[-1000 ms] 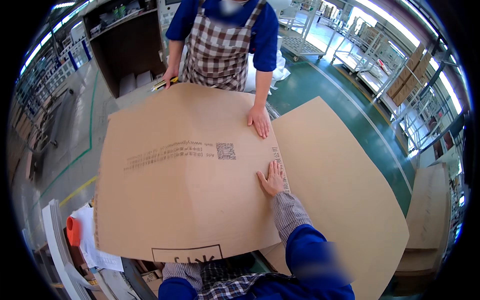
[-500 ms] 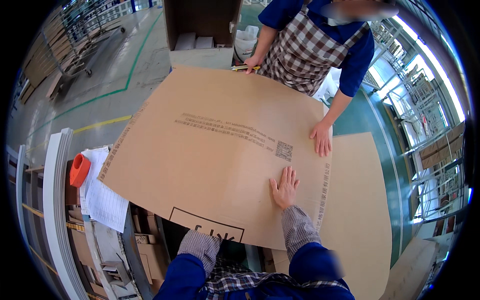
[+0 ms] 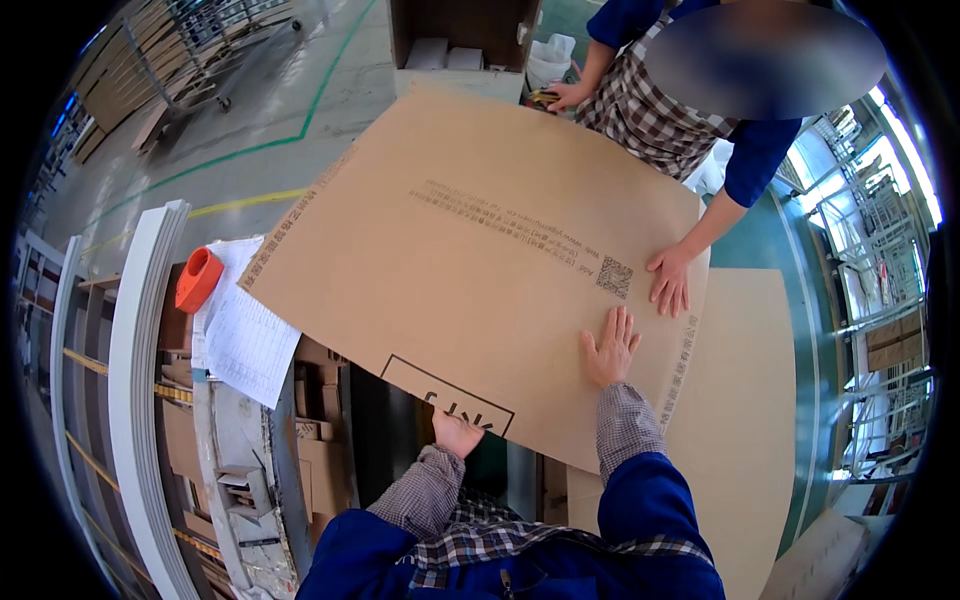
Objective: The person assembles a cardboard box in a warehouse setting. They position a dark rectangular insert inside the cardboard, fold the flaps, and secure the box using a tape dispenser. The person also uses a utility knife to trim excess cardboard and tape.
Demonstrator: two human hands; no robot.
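Note:
A large flat brown cardboard sheet (image 3: 470,250) with printed markings lies between me and a person across from me. My right hand (image 3: 610,345) rests flat on top of it near its right edge, fingers spread. My left hand (image 3: 455,432) grips the near edge from underneath, beside a black printed rectangle. The other person's hand (image 3: 668,280) presses the sheet just beyond my right hand; their other hand (image 3: 565,95) holds the far edge.
A second cardboard sheet (image 3: 745,420) lies under it on the right. To the left are white papers (image 3: 245,335), an orange tape dispenser (image 3: 198,278) and white rails (image 3: 135,380). An open box (image 3: 460,40) stands beyond. Metal racks (image 3: 880,330) line the right.
The sheet has swung so that its near edge now angles left over the papers. My left hand has come into view gripping the near edge. My right hand stays flat on top.

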